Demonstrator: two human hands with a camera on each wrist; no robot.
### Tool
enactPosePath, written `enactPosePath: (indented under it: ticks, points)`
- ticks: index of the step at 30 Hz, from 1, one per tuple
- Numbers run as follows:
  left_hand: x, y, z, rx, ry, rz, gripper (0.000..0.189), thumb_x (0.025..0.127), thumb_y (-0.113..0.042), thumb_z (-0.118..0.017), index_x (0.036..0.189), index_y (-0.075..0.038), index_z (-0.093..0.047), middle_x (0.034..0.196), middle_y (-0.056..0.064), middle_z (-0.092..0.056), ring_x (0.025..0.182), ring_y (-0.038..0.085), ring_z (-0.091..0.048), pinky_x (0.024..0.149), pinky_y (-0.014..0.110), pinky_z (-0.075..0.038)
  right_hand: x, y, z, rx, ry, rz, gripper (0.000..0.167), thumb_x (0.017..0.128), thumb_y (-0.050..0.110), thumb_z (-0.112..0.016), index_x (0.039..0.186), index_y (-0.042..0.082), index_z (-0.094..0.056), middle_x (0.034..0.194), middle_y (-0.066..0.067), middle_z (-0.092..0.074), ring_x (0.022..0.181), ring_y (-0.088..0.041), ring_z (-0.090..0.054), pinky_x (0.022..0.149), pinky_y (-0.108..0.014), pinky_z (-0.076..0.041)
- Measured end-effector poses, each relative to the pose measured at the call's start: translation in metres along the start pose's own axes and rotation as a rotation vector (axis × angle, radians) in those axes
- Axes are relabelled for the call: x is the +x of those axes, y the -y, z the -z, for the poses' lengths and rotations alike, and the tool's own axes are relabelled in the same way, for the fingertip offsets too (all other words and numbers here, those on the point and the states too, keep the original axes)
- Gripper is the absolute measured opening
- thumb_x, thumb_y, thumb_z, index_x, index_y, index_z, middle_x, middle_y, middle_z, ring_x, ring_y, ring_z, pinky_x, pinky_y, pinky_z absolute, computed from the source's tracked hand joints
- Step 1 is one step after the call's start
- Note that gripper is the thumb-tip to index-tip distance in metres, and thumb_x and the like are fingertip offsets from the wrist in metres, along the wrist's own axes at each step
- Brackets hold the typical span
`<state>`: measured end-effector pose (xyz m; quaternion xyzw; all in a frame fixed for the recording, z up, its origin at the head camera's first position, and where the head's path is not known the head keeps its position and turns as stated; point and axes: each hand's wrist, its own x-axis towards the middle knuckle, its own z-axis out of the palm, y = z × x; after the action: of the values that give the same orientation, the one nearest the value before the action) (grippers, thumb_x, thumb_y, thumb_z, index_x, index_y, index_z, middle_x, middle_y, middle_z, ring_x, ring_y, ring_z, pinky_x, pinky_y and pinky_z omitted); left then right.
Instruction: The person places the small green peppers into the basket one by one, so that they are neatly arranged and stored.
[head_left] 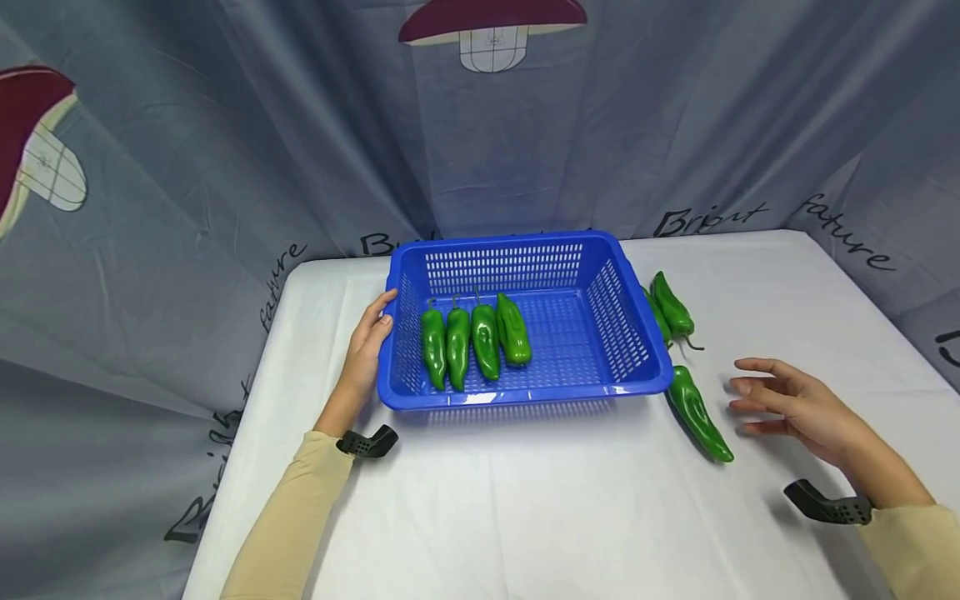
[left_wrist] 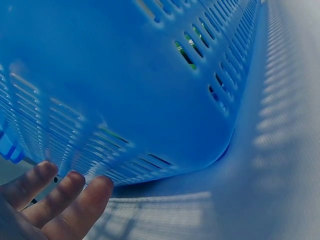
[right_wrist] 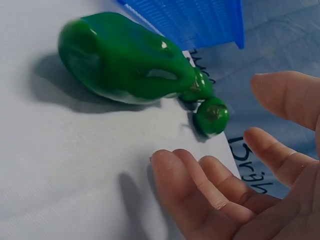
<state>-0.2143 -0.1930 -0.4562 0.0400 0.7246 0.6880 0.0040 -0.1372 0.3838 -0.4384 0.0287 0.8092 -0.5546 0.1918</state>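
A blue plastic basket (head_left: 495, 397) stands at the middle of the white table, with several green peppers (head_left: 484, 342) side by side in its left half. My left hand (head_left: 360, 358) holds the basket's left rim; in the left wrist view its fingers (left_wrist: 75, 205) lie along the slotted outer wall. To the right of the basket my right hand (head_left: 802, 408) hovers over the cloth, fingers spread and holding nothing. Left of it lies a long green pepper (head_left: 698, 417), large in the right wrist view. Farther back is another pepper (head_left: 671, 307), beside one partly hidden by the basket.
White cloth (head_left: 525, 500) covers the table, and a grey printed curtain (head_left: 322, 150) hangs round its back and sides. Each wrist carries a black strap-like device (head_left: 367, 442). The right half of the basket floor (head_left: 558, 333) shows bare slotted plastic.
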Motion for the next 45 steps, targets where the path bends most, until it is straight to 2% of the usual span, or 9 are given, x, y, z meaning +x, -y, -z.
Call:
enactPosePath:
  ticks: [6,9,16,19,25,31,33,40,45]
  points:
    - [0.0,0.0,0.0,0.005,0.004,-0.001,0.05,0.11,-0.023,-0.031,0.159,-0.017,-0.033,0.167,0.008,-0.03,0.139,0.029,-0.043,0.114,0.044,-0.038,-0.002,-0.002,-0.011,-0.034,-0.017,0.023,0.037,0.105,0.013,-0.054,0.128,0.04,-0.047,0.109,0.029,-0.063,0.093,-0.001,-0.072,0.074,-0.03,-0.062]
    - [0.0,0.0,0.0,0.01,0.007,-0.001,0.05,0.11,-0.023,-0.031,0.16,-0.018,-0.033,0.167,0.007,-0.029,0.14,0.029,-0.042,0.115,0.044,-0.037,0.001,-0.002,-0.019,-0.069,-0.017,0.025,0.038,0.104,0.014,-0.057,0.136,0.031,-0.046,0.112,0.023,-0.061,0.093,0.0,-0.071,0.075,-0.031,-0.062]
    - [0.001,0.001,0.0,0.009,0.005,-0.008,0.05,0.11,-0.024,-0.032,0.159,-0.019,-0.034,0.167,0.005,-0.03,0.141,0.03,-0.042,0.117,0.049,-0.036,0.007,0.004,-0.034,-0.155,-0.027,0.018,0.061,0.103,0.019,-0.06,0.15,-0.005,-0.029,0.14,-0.031,-0.046,0.093,0.003,-0.067,0.078,-0.036,-0.063]
    - [0.001,0.002,0.0,0.013,-0.001,-0.012,0.05,0.11,-0.023,-0.033,0.159,-0.018,-0.035,0.167,0.005,-0.031,0.142,0.03,-0.041,0.118,0.049,-0.035,0.009,0.007,-0.038,-0.17,-0.028,0.007,0.064,0.103,0.02,-0.06,0.151,-0.007,-0.027,0.144,-0.038,-0.041,0.093,0.006,-0.064,0.077,-0.034,-0.063]
    - [0.001,0.0,-0.001,0.01,-0.005,-0.029,0.05,0.109,-0.022,-0.034,0.158,-0.016,-0.035,0.167,0.007,-0.031,0.143,0.031,-0.04,0.12,0.051,-0.033,0.012,0.009,-0.045,-0.24,-0.035,0.011,0.067,0.102,0.023,-0.062,0.152,-0.006,-0.028,0.146,-0.041,-0.041,0.096,0.007,-0.06,0.076,-0.033,-0.062]
    - [0.003,0.002,0.0,0.008,-0.01,-0.024,0.049,0.109,-0.021,-0.033,0.158,-0.016,-0.035,0.166,0.008,-0.032,0.141,0.031,-0.042,0.118,0.05,-0.034,0.015,0.013,-0.051,-0.284,-0.044,0.035,0.069,0.101,0.021,-0.064,0.153,-0.006,-0.029,0.145,-0.042,-0.042,0.117,-0.04,-0.06,0.076,-0.037,-0.063]
    - [0.003,0.002,0.0,0.008,-0.012,-0.022,0.049,0.109,-0.021,-0.033,0.158,-0.016,-0.035,0.166,0.008,-0.032,0.14,0.031,-0.042,0.116,0.047,-0.035,0.016,0.014,-0.053,-0.279,-0.043,0.035,0.069,0.1,0.02,-0.064,0.153,-0.005,-0.028,0.145,-0.042,-0.042,0.119,-0.047,-0.058,0.076,-0.037,-0.063]
    - [0.002,0.002,0.0,-0.002,-0.009,-0.02,0.05,0.109,-0.021,-0.033,0.158,-0.016,-0.035,0.164,0.009,-0.034,0.135,0.029,-0.045,0.109,0.037,-0.039,0.018,0.018,-0.056,-0.292,-0.052,0.019,0.071,0.098,0.018,-0.065,0.155,-0.004,-0.028,0.144,-0.041,-0.043,0.117,-0.044,-0.06,0.074,-0.034,-0.061]
    - [0.002,0.001,-0.001,0.01,-0.011,-0.034,0.049,0.109,-0.022,-0.032,0.158,-0.016,-0.036,0.165,0.008,-0.033,0.139,0.028,-0.043,0.115,0.043,-0.035,0.019,0.02,-0.058,-0.317,-0.064,0.023,0.072,0.097,0.016,-0.066,0.155,-0.004,-0.028,0.143,-0.041,-0.045,0.113,-0.041,-0.062,0.071,-0.032,-0.06]
